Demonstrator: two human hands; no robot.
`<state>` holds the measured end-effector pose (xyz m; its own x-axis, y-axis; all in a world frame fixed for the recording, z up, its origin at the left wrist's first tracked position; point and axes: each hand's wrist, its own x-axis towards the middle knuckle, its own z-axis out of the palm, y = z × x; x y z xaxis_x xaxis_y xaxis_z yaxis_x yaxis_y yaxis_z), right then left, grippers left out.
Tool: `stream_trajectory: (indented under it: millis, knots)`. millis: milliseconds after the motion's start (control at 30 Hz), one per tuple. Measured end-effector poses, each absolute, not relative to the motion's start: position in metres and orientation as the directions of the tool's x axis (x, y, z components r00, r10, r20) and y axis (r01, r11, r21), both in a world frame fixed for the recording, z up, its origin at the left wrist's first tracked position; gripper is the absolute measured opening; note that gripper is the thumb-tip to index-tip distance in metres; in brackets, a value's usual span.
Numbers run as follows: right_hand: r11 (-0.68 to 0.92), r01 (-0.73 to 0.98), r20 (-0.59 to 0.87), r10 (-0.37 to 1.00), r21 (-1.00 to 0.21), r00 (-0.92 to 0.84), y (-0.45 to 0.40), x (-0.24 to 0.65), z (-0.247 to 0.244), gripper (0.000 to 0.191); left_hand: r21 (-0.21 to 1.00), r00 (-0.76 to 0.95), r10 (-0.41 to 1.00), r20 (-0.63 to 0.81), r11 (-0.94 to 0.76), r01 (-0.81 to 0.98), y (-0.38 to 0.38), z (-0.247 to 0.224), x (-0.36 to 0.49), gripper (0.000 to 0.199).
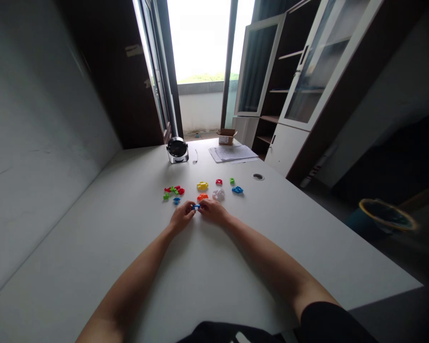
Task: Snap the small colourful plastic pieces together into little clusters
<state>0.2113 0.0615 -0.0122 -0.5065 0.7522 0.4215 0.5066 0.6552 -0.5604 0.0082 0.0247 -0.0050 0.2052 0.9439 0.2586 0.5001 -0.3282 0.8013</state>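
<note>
Between my two hands is a small blue piece with a white part (196,207), pinched from both sides. My left hand (183,215) grips its left end and my right hand (212,211) its right end. Just beyond the fingers lie an orange piece (202,196) and a whitish clear piece (219,194). A yellow piece (202,186) is farther back. To the left are a blue piece (177,201), a green piece (166,196) and a group of red and green pieces (175,190). On the right sit a red piece (219,182), a green one (232,180) and a blue one (237,189).
The white table (128,257) meets a wall on the left. Toward its back stand a round black and silver device (178,149), papers (234,153) and an open cardboard box (226,136). A round hole (258,176) is at the right; a bin (375,219) stands beyond the edge.
</note>
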Motion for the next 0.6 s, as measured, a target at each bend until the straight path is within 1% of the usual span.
stream_trajectory:
  millis: [233, 600]
  knots:
    - [0.652, 0.499, 0.407, 0.753, -0.571, -0.517, 0.0616, 0.2129, -0.0116, 0.009, 0.799, 0.214, 0.941, 0.262, -0.336, 0.499, 0.026, -0.0071, 0.0073, 0.022]
    - [0.658, 0.508, 0.42, 0.75, -0.556, -0.512, 0.0632, 0.213, -0.0144, 0.009, 0.799, 0.219, 0.942, 0.256, -0.333, 0.5, 0.0276, -0.0098, 0.0072, 0.022]
